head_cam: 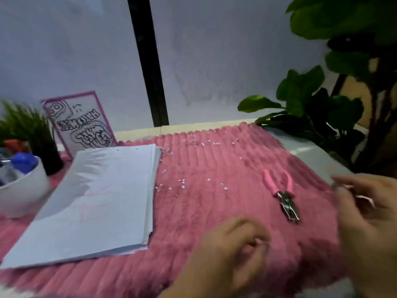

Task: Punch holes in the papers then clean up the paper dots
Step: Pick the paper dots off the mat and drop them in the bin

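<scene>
A stack of white papers (94,196) lies on the left of a pink fluffy mat (214,168), with small holes near its far edge. White paper dots (182,181) are scattered over the mat, with more dots by its far edge. A pink-handled hole punch (283,194) lies on the mat to the right, untouched. My left hand (232,252) hovers low over the mat's near part, fingers curled, blurred. My right hand (369,216) is at the right edge, fingers spread, blurred, with a pale scrap near its fingers that I cannot make out.
A white bowl (21,190) with blue items stands at the left, beside a small green plant in a black pot (32,134). A pink-framed drawing card (81,123) leans at the back. A large leafy plant (335,93) fills the right. A wall stands behind.
</scene>
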Motion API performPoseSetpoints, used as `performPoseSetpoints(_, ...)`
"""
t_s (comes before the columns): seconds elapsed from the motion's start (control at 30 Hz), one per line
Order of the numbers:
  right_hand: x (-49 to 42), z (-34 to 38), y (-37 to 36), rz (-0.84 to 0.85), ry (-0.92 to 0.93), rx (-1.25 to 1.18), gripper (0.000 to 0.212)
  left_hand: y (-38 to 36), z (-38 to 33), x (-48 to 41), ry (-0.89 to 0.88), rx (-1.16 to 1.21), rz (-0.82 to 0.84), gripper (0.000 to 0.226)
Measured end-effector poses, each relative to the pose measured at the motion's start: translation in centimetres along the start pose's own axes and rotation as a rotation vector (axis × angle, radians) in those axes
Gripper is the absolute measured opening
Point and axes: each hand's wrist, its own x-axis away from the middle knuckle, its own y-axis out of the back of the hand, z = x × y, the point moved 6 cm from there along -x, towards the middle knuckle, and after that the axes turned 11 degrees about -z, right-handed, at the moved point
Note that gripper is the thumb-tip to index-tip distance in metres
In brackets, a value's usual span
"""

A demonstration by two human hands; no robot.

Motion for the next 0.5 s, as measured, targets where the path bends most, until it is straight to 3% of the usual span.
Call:
performPoseSetpoints(0.07, 1.2, 2.1, -6.3, 0.162, 0.043, 0.043, 0.017, 3.4, 4.9, -0.7, 0.201, -0.219, -0.101, 0.009)
performPoseSetpoints(0.13, 2.9, 3.0, -13.0, 0.447, 0.061, 0.152, 0.017, 6.4, 9.4, -1.0, 0.409, -0.418, -0.122, 0.012)
performPoseSetpoints(0.2, 4.1, 0.8, -16.7, 0.613, -0.019, 0.23, 0.013, 8.4, 11.7, -1.0, 0.554, -0.536, -0.16, 0.016)
performPoseSetpoints(0.3, 5.5, -0.9, -18.3, 0.648, -0.098, 0.262, 0.029, 8.5, 12.9, -0.4, 0.637, -0.537, -0.186, 0.016)
performPoseSetpoints(0.37, 5.9, -1.0, -18.3, 0.582, -0.153, 0.233, 0.01, 8.6, 13.0, 0.0, 0.672, -0.536, -0.217, 0.016)
performPoseSetpoints(0.5, 6.2, -0.8, -17.9, 0.559, -0.142, 0.269, 0.008, 8.6, 13.4, 0.6, 0.689, -0.512, -0.265, 0.018)
